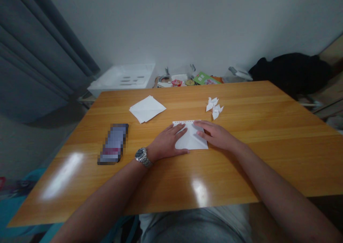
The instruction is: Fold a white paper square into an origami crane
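A white sheet of paper [191, 140] with a perforated far edge lies flat on the wooden table [241, 178]. My left hand [169, 141] rests palm down over its left side, fingers spread. On the right side, the fingers of my right hand [214, 134] lie stretched out on the paper near its far right corner. Neither hand grips anything. Two small folded paper birds [214, 108] sit beyond my right hand. Farther left is a stack of white paper sheets [148, 109], turned cornerwise.
A phone [114, 144], blurred out, lies on the left of the table. Behind the table's far edge are a white tray-like box [125, 77], a green booklet [205, 78] and small items. Black cloth [291, 73] is heaped at right; a grey curtain [40, 50] hangs at left.
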{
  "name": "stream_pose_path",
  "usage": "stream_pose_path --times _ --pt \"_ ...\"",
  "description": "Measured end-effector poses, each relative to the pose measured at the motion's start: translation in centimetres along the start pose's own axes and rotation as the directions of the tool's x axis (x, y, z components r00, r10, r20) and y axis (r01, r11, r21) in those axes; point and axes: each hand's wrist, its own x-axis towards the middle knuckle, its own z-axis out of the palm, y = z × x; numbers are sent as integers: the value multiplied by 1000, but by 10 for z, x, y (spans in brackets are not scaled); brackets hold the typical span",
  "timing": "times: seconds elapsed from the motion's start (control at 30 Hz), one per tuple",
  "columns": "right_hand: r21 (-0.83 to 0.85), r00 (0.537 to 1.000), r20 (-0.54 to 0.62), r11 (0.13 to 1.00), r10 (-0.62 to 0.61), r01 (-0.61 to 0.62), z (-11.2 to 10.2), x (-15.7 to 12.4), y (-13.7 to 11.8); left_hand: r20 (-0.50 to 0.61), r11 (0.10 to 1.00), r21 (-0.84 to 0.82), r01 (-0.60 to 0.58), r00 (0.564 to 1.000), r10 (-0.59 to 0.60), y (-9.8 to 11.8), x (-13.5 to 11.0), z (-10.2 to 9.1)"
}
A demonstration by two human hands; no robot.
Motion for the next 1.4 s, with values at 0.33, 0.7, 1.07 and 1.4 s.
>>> stream_pose_path --times 0.33,0.7,1.07,1.4 --pt "-42 997 81 999 -14 17 -2 -6 0 -30 998 -61 -5 1000 3 -1 1 -1" --pt "-31 989 85 992 -118 121 -8 -8 -16 -75 998 -51 19 997 -23 -1 2 -1" --pt "34 992 29 992 -122 121 -8 -4 -15 -90 995 -98 17 996 -26 -2 1 -5" --pt "87 993 -29 990 -112 114 -8 0 -12 -108 988 -154 -16 994 -1 -4 1 -7"
